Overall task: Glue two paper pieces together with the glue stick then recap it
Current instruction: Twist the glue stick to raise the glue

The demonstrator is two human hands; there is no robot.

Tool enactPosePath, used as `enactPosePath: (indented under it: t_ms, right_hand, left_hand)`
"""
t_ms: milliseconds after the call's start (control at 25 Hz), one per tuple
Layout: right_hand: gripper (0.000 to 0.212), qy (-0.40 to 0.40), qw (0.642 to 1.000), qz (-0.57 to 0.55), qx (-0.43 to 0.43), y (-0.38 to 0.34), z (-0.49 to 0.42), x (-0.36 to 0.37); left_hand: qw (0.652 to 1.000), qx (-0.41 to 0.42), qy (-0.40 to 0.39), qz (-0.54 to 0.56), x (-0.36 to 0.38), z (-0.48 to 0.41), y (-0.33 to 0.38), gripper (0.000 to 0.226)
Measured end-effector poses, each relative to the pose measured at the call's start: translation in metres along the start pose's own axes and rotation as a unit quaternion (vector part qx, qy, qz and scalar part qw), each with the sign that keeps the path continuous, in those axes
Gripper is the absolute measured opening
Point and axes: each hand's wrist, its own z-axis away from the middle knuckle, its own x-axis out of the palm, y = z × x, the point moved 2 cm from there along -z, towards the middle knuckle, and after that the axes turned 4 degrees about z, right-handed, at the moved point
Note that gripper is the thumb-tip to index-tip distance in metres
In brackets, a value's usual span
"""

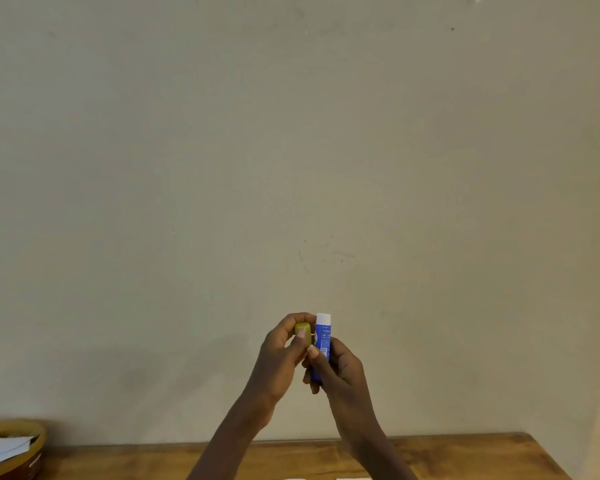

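Both hands are raised in front of the wall, well above the table. My right hand (340, 370) grips a blue glue stick (323, 341) upright, its white top uncovered. Just left of it, my left hand (281, 355) pinches the yellow cap (302, 329) between thumb and fingers. Cap and stick sit side by side, close together but separate. Two white paper pieces (326, 478) barely show at the bottom edge of the frame, lying on the wooden table (465, 459).
A round yellow-brown bowl (32, 455) holding white paper sheets stands at the table's far left. A plain beige wall (291, 150) rises directly behind the table's back edge. The table's right edge slants off at the lower right.
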Motion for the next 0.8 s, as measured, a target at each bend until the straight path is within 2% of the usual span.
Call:
enactPosePath:
  t_ms: [160,400,480,600,680,800]
  right_hand:
    - [0.01,0.011,0.999,0.036,-0.014,-0.003,0.0,-0.004]
    - [0.009,0.007,0.997,0.07,-0.026,-0.005,0.001,-0.004]
    - [0.006,-0.007,0.997,0.078,-0.02,-0.004,0.001,-0.004]
    - [0.02,-0.022,0.997,0.074,-0.012,-0.004,0.004,-0.002]
    - [0.022,0.001,0.999,0.049,-0.007,-0.005,0.008,0.001]
    - [0.032,0.086,0.995,0.039,-0.016,0.0,0.013,-0.001]
  left_hand:
    - [1.0,-0.02,0.005,0.003,0.006,0.002,0.0,0.021]
    - [0.994,-0.059,-0.023,0.093,0.001,0.005,0.001,0.011]
    - [0.995,-0.061,-0.019,0.077,-0.003,0.004,0.001,0.009]
    - [0.997,-0.056,0.008,0.061,-0.002,0.005,0.003,0.011]
    - [0.994,-0.047,0.026,0.092,0.0,0.005,0.006,0.011]
    - [0.992,-0.028,0.047,0.115,0.001,0.004,0.01,0.012]
